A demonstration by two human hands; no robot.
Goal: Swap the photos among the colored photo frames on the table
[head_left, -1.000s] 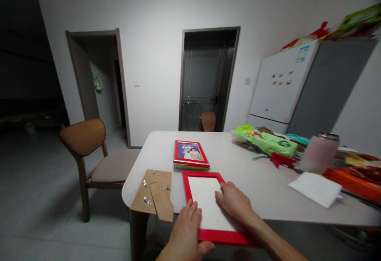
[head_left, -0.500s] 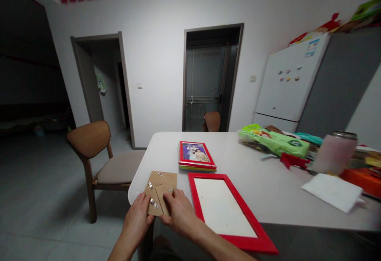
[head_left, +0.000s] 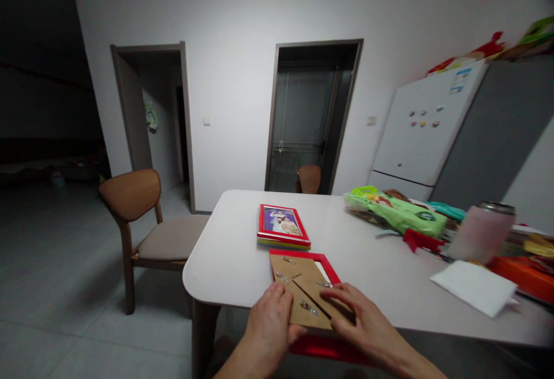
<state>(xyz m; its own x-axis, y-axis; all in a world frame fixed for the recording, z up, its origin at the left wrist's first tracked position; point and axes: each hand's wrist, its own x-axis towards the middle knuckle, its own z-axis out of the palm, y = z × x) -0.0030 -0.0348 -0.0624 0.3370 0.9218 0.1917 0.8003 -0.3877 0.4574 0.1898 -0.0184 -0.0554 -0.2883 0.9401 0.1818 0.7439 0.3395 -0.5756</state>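
A brown picture frame backing board (head_left: 298, 292) with several metal clips lies over the red picture frame (head_left: 331, 266), covering most of its white middle. My left hand (head_left: 270, 324) grips the board's left near edge, thumb underneath or at the rim. On the right side, my right hand (head_left: 361, 318) holds the board's near right edge, fingers bent over its top. Whether the board rests in the frame or hovers just above it, I cannot tell. Beyond it, a stack of picture frames (head_left: 283, 224) has a red one with a photo of people on top.
On the table (head_left: 234, 240), to the right, lie a green packet (head_left: 398, 211), a pink jar (head_left: 482, 232), a folded white tissue (head_left: 476, 286) and an orange box (head_left: 523, 275). A wooden chair (head_left: 130, 194) stands left of the table. A fridge (head_left: 424, 131) is at the back right.
Both hands have carried the backing board rightward from the table's left corner to over the red picture frame. The view has shifted slightly.
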